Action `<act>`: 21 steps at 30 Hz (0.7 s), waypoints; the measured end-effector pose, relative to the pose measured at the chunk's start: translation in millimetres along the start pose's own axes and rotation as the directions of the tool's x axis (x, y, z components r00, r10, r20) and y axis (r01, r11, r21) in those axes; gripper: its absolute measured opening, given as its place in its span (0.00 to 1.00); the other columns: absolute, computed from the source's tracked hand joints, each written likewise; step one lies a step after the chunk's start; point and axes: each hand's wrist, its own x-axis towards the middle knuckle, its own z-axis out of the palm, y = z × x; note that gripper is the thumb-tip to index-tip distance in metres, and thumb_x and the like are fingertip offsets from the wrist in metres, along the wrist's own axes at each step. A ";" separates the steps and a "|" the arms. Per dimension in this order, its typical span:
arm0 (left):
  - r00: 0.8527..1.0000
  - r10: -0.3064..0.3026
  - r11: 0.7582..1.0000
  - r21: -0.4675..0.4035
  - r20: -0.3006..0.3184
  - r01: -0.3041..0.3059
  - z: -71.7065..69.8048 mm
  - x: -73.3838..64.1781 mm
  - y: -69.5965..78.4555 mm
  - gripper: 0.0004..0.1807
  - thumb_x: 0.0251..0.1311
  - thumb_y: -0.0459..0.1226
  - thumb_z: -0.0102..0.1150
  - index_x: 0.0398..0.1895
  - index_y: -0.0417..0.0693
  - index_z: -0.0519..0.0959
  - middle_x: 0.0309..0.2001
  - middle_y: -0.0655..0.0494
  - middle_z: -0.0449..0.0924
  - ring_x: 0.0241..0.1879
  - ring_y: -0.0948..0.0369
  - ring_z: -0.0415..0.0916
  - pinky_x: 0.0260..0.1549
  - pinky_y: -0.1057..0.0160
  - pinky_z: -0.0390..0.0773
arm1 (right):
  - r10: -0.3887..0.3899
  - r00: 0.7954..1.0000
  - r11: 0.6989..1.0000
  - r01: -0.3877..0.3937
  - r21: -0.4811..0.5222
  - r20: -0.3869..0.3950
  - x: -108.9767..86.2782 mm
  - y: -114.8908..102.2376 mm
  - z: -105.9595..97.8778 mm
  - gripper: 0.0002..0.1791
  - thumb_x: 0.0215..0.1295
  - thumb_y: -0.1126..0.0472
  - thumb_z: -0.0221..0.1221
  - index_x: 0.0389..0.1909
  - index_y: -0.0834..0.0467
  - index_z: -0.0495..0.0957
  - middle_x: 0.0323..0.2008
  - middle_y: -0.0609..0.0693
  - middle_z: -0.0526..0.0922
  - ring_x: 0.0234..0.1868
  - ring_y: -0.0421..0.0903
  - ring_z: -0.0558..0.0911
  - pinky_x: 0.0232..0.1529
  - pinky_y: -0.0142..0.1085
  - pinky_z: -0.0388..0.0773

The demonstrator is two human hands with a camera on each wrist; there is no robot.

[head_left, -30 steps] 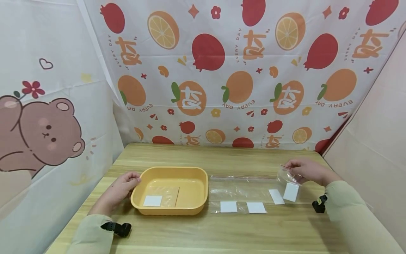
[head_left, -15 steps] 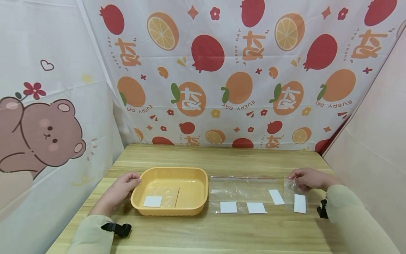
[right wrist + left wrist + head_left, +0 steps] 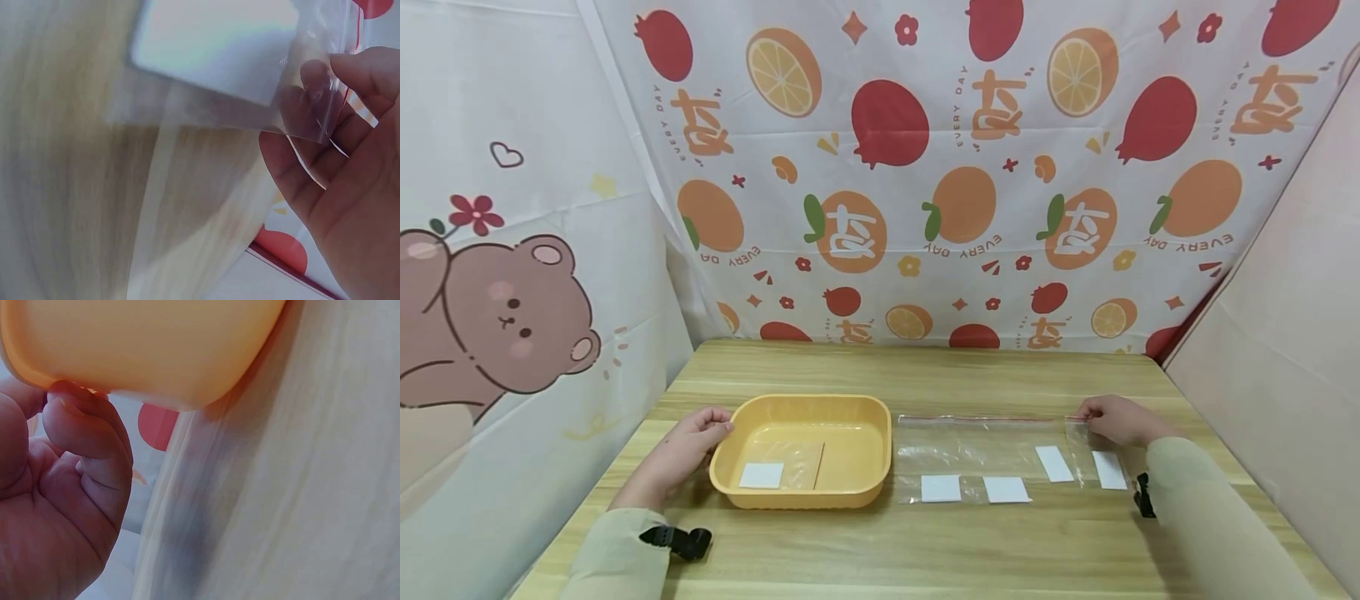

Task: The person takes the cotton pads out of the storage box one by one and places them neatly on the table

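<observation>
My left hand (image 3: 688, 442) pinches the left rim of a yellow plastic basin (image 3: 880, 454); in the left wrist view its fingers meet the basin's edge. Inside the basin lies a clear zip bag (image 3: 801, 462) with a white card (image 3: 762, 476). At the right, my right hand (image 3: 1123, 419) pinches the top of another clear zip bag (image 3: 206, 103) by its red-lined edge, thumb on one side and fingers behind. A white card (image 3: 1108, 470) shows inside that bag. To its left, a row of clear zip bags (image 3: 962, 450) lies flat, with white cards (image 3: 941, 488) in them.
The wooden table (image 3: 970, 550) runs back to a fruit-printed curtain (image 3: 891, 125). White cloth hangs at both sides, the left one with a printed bear (image 3: 520, 308). The basin stands left of the row of bags.
My right hand has moved the bag down and to the left, from a tilted, raised position to the right end of the row. The left hand and basin stay in place.
</observation>
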 end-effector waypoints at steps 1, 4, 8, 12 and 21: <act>1.000 0.000 1.000 -0.001 -0.001 0.000 0.2 -0.2 0.0 0.17 0.77 0.37 0.48 0.55 0.28 0.66 0.38 0.45 0.76 0.30 0.58 0.78 0.25 0.61 0.81 | 0.008 1.000 1.000 -0.008 -0.012 -0.004 1.4 0.2 0.7 0.10 0.67 0.70 0.53 0.36 0.55 0.81 0.24 0.47 0.75 0.28 0.46 0.72 0.31 0.39 0.70; 1.000 0.003 1.000 0.004 0.000 -0.003 0.6 -0.5 0.2 0.17 0.77 0.37 0.47 0.56 0.28 0.66 0.38 0.45 0.76 0.30 0.58 0.78 0.25 0.61 0.81 | 0.009 1.000 0.998 -0.010 -0.059 -0.019 5.6 0.4 2.4 0.09 0.68 0.69 0.54 0.35 0.55 0.80 0.25 0.47 0.75 0.29 0.45 0.72 0.33 0.39 0.69; 1.000 -0.001 1.000 0.007 0.000 0.001 0.5 -0.5 0.1 0.18 0.77 0.37 0.48 0.56 0.28 0.66 0.39 0.45 0.76 0.30 0.58 0.77 0.25 0.61 0.81 | 0.012 0.999 0.995 -0.016 -0.099 -0.037 9.1 -2.3 4.9 0.07 0.68 0.69 0.54 0.36 0.55 0.79 0.28 0.46 0.76 0.30 0.45 0.73 0.35 0.40 0.70; 1.000 -0.004 1.000 0.000 -0.002 0.004 0.1 -0.2 -0.5 0.18 0.77 0.38 0.48 0.56 0.28 0.66 0.39 0.45 0.76 0.30 0.58 0.78 0.25 0.61 0.81 | 0.034 0.998 0.994 -0.039 -0.101 -0.052 10.7 -6.3 8.0 0.07 0.69 0.68 0.54 0.36 0.56 0.79 0.28 0.47 0.76 0.30 0.45 0.74 0.35 0.40 0.71; 1.000 -0.004 1.000 0.010 -0.003 0.004 0.3 -0.1 -1.7 0.18 0.78 0.38 0.48 0.56 0.29 0.66 0.39 0.45 0.76 0.31 0.57 0.79 0.27 0.59 0.82 | 0.044 0.996 0.994 -0.052 -0.101 -0.080 13.0 -10.1 11.4 0.06 0.68 0.69 0.54 0.36 0.57 0.79 0.29 0.48 0.77 0.32 0.46 0.74 0.35 0.41 0.71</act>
